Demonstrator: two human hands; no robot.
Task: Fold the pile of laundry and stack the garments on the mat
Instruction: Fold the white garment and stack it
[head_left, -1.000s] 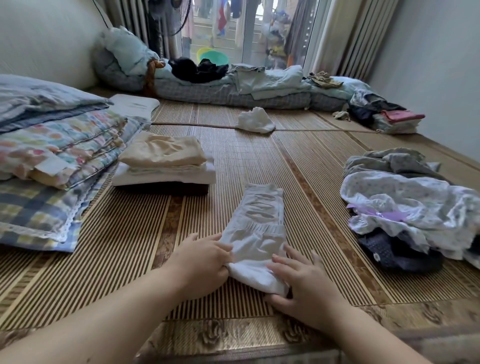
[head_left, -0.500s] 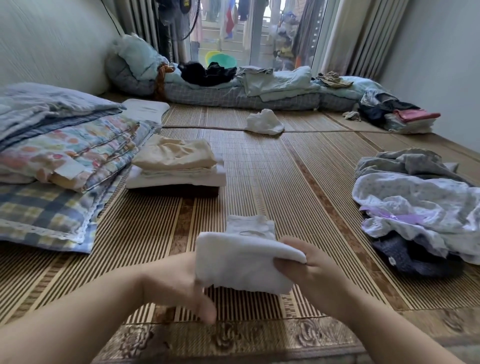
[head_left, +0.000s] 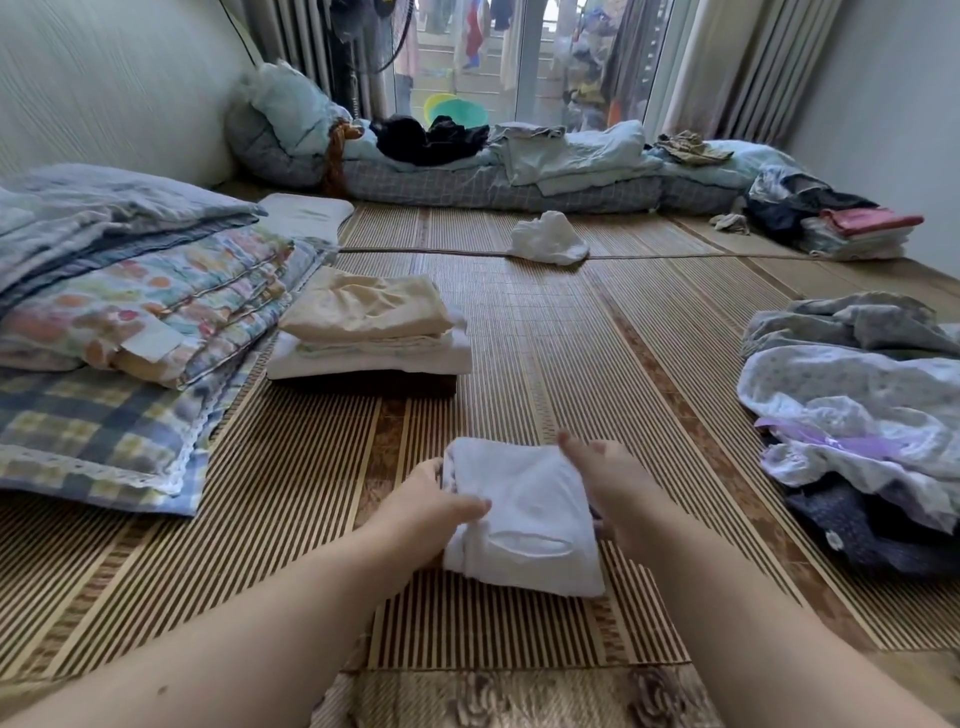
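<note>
A white garment (head_left: 524, 514), folded into a compact rectangle, lies on the striped bamboo mat (head_left: 545, 338) right in front of me. My left hand (head_left: 436, 504) grips its left edge with the thumb on top. My right hand (head_left: 608, 483) holds its right edge, fingers partly under the cloth. A stack of folded garments (head_left: 369, 332), cream on top of white, sits on the mat further back and to the left. An unfolded laundry pile (head_left: 857, 415) of pale floral, grey and dark pieces lies at the right.
Folded quilts and a plaid pillow (head_left: 119, 322) are stacked at the left. A crumpled white cloth (head_left: 548, 239) lies mid-mat, far back. Bedding (head_left: 519, 166) runs along the window wall. Another small clothing heap (head_left: 852, 228) sits at the far right corner.
The long white garment was folded over from the near end, lifted, and now lies as a compact rectangle on the mat. Both hands stayed on it.
</note>
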